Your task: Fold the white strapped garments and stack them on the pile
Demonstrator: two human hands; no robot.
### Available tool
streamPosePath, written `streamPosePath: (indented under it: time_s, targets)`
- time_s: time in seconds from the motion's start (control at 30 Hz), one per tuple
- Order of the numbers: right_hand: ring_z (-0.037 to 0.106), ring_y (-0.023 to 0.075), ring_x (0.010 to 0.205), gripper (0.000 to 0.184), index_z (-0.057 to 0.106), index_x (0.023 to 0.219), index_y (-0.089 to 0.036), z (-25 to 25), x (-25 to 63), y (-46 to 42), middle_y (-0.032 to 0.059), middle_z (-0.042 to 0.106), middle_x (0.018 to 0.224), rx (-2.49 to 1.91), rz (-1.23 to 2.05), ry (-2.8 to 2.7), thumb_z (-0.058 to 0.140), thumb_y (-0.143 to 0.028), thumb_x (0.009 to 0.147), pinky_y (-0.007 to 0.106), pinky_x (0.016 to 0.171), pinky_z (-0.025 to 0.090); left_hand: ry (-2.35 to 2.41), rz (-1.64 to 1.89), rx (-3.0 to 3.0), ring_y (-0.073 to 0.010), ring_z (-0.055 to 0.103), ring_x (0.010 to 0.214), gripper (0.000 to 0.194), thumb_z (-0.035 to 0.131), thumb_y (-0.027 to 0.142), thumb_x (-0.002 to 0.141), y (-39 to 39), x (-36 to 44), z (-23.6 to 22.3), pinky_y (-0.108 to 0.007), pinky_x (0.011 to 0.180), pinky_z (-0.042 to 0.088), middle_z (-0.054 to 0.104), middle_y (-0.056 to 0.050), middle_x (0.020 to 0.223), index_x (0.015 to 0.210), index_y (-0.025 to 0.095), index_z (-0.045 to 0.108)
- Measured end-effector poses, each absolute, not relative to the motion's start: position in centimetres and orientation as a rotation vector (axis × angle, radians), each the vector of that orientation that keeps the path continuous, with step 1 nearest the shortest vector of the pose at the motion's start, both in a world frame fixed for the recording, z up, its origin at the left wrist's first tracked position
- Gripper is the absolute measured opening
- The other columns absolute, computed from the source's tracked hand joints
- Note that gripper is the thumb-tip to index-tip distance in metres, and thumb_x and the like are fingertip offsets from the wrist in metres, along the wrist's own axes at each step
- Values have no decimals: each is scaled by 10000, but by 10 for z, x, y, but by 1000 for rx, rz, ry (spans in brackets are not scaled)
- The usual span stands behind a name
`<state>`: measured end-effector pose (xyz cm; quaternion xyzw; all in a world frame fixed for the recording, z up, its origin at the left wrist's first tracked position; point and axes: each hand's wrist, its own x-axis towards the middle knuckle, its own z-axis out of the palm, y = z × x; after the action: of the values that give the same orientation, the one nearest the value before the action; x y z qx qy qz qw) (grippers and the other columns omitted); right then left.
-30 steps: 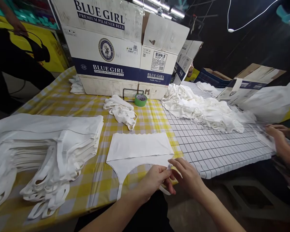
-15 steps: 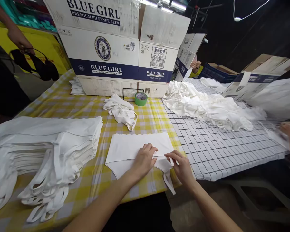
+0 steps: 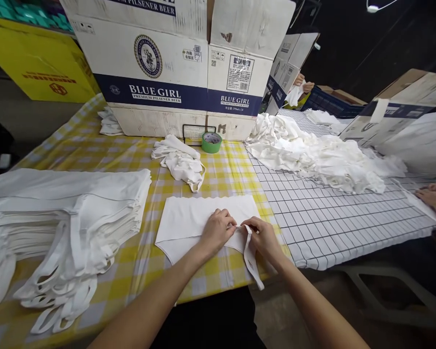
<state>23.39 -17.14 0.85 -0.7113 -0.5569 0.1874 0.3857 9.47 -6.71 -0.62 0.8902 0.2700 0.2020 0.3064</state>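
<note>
Head view shows our left hand (image 3: 216, 231) and right hand (image 3: 262, 236) pinching the white garment (image 3: 187, 217), which lies on the yellow-checked table (image 3: 225, 169); if we pull unevenly, its edge might stretch or its hanging strap (image 3: 256, 276) twist.

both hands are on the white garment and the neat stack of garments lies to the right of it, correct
Not quite: the neat stack of garments lies to the left of the white garment, as the head view shows. The left hand and right hand are both on it.
</note>
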Motion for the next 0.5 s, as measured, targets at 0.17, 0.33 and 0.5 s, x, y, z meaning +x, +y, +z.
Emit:
streamPosePath:
  time_s: [0.17,0.33,0.5]
  targets:
    - [550,138,663,304,671,823,-185,7,235,-166,26,622,739,-1848,449,-1465,408,-54,744,245,612,395,714,522,2287,-183,472,839,109,579,236,785,-66,96,-5,-332,785,398,572,-25,802,786,215,686]
    - [549,140,656,297,666,810,-182,4,238,-165,25,615,727,-1870,427,-1508,408,-49,743,245,607,391,718,508,2253,-184,470,842,107,589,245,781,-64,96,-6,-332,778,395,573,-27,803,774,212,690]
    - [541,140,641,286,666,809,-184,3,239,-162,22,610,707,-1878,420,-1522,418,-56,743,244,596,388,722,524,2256,-181,467,834,113,587,255,786,-64,97,-9,-326,770,395,575,-24,804,774,212,691]
